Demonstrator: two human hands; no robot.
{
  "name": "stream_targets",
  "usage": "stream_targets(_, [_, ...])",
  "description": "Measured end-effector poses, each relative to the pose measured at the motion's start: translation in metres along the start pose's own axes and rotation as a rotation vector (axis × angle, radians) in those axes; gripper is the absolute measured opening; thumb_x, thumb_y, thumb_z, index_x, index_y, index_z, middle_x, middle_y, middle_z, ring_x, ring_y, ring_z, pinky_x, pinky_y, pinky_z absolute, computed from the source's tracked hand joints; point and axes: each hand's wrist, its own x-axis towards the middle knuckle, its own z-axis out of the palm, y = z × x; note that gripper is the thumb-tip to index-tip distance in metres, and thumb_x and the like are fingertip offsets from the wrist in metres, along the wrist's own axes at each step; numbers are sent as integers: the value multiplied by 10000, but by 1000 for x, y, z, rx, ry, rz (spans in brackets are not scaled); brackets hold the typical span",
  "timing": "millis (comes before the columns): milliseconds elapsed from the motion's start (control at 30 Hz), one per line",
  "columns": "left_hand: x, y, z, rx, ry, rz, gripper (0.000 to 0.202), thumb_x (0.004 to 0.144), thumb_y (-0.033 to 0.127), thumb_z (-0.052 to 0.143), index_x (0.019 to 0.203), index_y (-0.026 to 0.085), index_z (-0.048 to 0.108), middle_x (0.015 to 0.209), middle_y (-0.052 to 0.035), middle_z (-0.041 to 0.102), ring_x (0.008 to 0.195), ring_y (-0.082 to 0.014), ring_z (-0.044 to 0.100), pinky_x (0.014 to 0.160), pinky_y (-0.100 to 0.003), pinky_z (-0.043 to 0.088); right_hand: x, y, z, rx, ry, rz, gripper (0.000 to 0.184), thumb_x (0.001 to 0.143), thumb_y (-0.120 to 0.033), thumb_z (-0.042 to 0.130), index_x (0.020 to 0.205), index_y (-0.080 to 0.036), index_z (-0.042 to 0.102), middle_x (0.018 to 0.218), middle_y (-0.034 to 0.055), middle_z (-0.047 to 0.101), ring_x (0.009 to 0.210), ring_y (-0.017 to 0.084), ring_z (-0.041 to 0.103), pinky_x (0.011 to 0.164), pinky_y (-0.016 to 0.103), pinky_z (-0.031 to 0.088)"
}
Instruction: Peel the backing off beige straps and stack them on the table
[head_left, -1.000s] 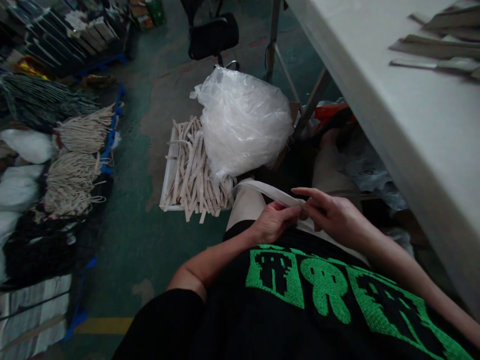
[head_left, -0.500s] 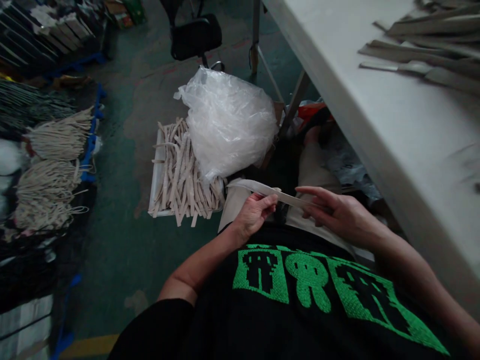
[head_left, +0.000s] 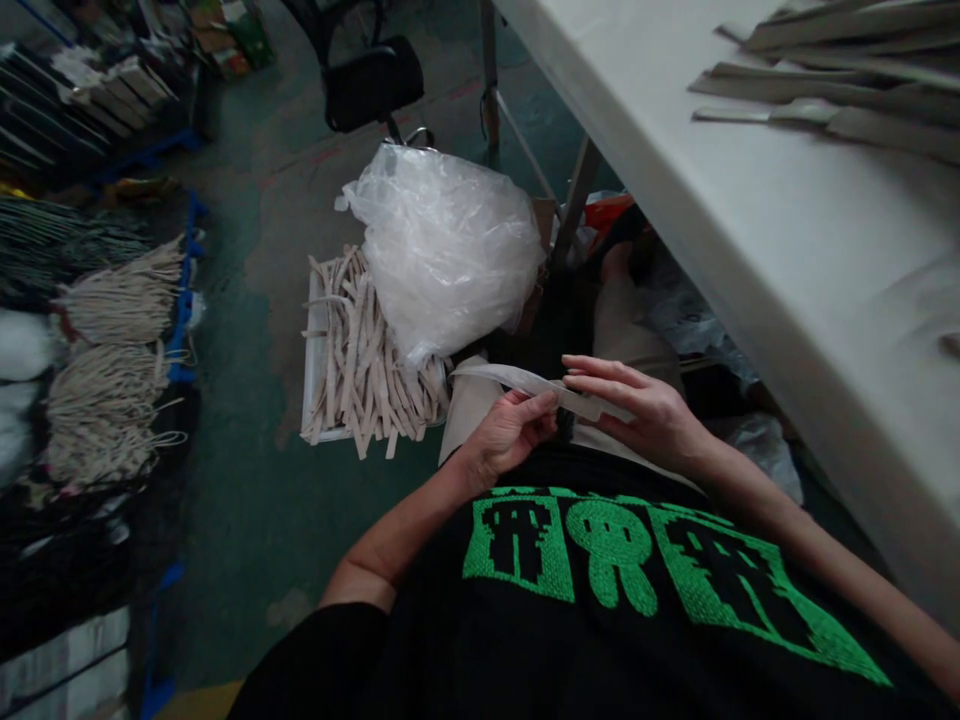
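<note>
Between the thumb and fingers of my left hand (head_left: 511, 430) a pale fabric strip (head_left: 506, 374) is pinched above my lap. One end of the strip curves away to the left, toward my knee. My right hand (head_left: 637, 405) is at the other end, its fingers stretched out and apart alongside the strip. Whether the right fingers touch the strip is hard to make out. Left of my knee, a white tray (head_left: 307, 375) is heaped with several similar beige strips (head_left: 360, 360).
A large clear plastic bag (head_left: 454, 250) bulges over the tray's back. A white table (head_left: 675, 150) with grey-beige strips (head_left: 847, 90) runs along my right. Bundles of cord (head_left: 112, 390) lie on a blue pallet at left. A black chair (head_left: 375, 85) stands behind.
My right hand has moved left along the strip, closer to my left hand, and its fingers have straightened. My left hand keeps its pinch. The view has shifted slightly.
</note>
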Motion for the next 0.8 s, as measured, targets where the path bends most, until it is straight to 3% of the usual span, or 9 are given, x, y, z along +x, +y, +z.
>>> stream_targets(200, [-4,-3,0,-95,-64,-88,323,597,220,917,767,124,659,687,32,580,614,-54,512,623,-198,419,10,-3,1,45,15,-144,256,980,-329,521,1007,-316,776,1252,71,687,1094,259,663,926,454,551])
stream_targets(333, [-2,-1,-4,-94,-81,-100,301,631,248,900,762,132,655,655,36,555,601,-58,498,616,-204,416,6,-14,-8,87,21,-138,268,996,-373,514,980,-317,776,1235,72,694,1058,261,681,921,445,559])
stream_targets(467, [-2,-3,-1,-92,-146,-113,309,613,248,910,775,136,672,653,37,558,592,-52,502,622,-189,439,4,-18,-8,90,24,-155,196,942,-408,625,1036,-296,755,1206,84,706,1039,272,689,884,418,575])
stream_targets(567, [-4,-6,0,-79,-213,-123,316,614,200,900,849,133,700,744,-2,640,655,-78,584,666,-192,484,6,-22,-5,86,31,-174,174,976,-317,585,1053,-274,735,1037,69,757,964,242,712,843,368,578])
stream_targets(633, [0,-5,-5,-93,-228,-139,318,707,221,837,979,125,702,904,-72,703,789,-145,665,749,-247,532,5,-27,-10,70,58,-147,196,995,-220,542,1035,-279,725,945,39,767,851,196,726,759,304,578])
stream_targets(700, [12,3,-21,-194,-120,-121,325,859,301,692,1114,101,663,1024,-133,711,901,-201,694,806,-306,557,1,-34,-21,132,83,-156,200,996,-198,546,998,-293,722,864,9,762,731,164,721,664,257,575])
stream_targets(800, [35,31,-60,-415,255,39,435,1010,388,419,1173,31,607,916,-143,706,829,-181,699,760,-276,569,-13,-38,-46,288,22,-160,184,999,-282,568,932,-307,737,740,5,738,620,164,699,568,233,578])
